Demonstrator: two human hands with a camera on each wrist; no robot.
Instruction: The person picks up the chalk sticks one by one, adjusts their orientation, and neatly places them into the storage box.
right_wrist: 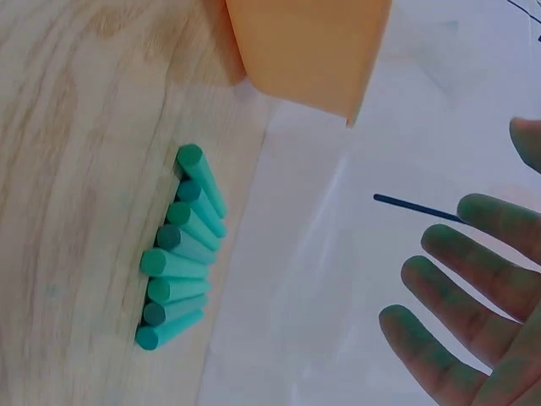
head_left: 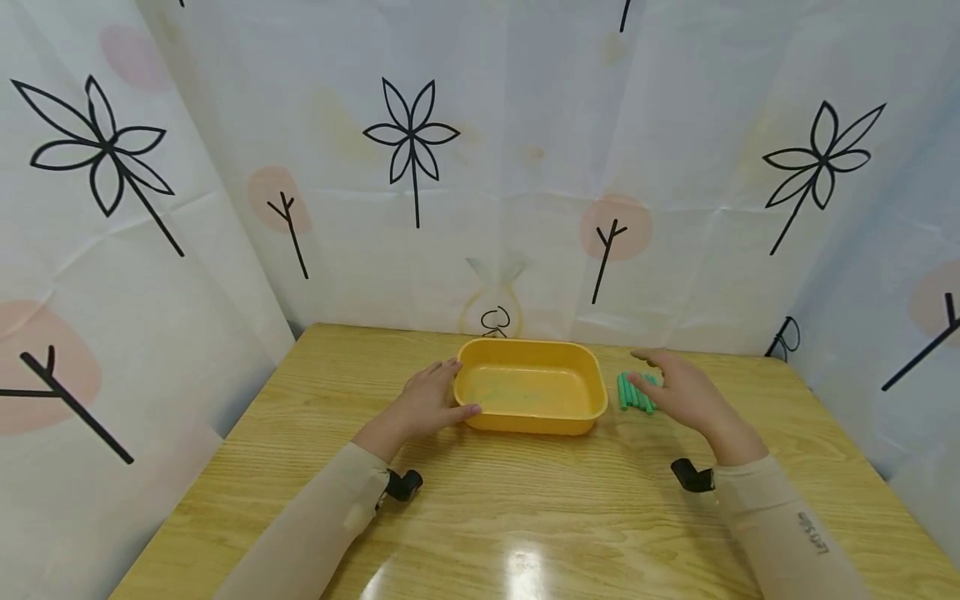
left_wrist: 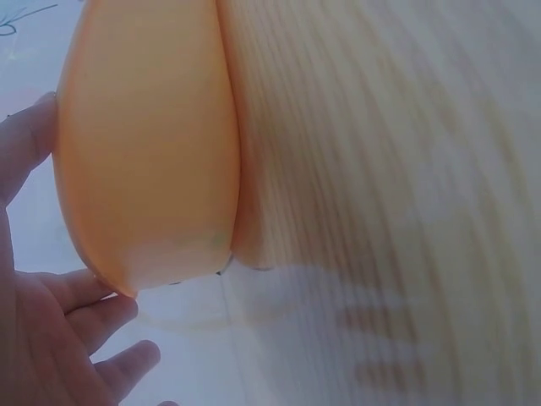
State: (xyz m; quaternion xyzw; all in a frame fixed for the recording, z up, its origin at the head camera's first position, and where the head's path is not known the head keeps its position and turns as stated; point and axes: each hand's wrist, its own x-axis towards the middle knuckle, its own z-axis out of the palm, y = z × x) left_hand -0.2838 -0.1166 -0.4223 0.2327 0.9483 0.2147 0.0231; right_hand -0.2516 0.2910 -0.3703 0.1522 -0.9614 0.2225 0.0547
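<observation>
A yellow plastic basin (head_left: 540, 423) with rounded corners sits on the table; faint green marks show on its floor. At its left end is my left hand (head_left: 426, 402), thumb at the near rim and fingertips at the left rim, fingers spread. The left wrist view shows these fingertips against the edge of the basin (left_wrist: 148, 152). Several green cylindrical sticks (head_left: 632, 393) lie side by side to the right of the basin. Over them hovers my right hand (head_left: 686, 396), holding nothing. In the right wrist view its fingers are apart, well away from the sticks (right_wrist: 177, 264).
The wooden table (head_left: 525, 508) reaches back to a white patterned cloth (head_left: 510, 167) hung behind and at both sides. A black cable or stand (head_left: 782, 337) is at the back right corner. Each sleeve carries a small black wrist camera (head_left: 405, 485).
</observation>
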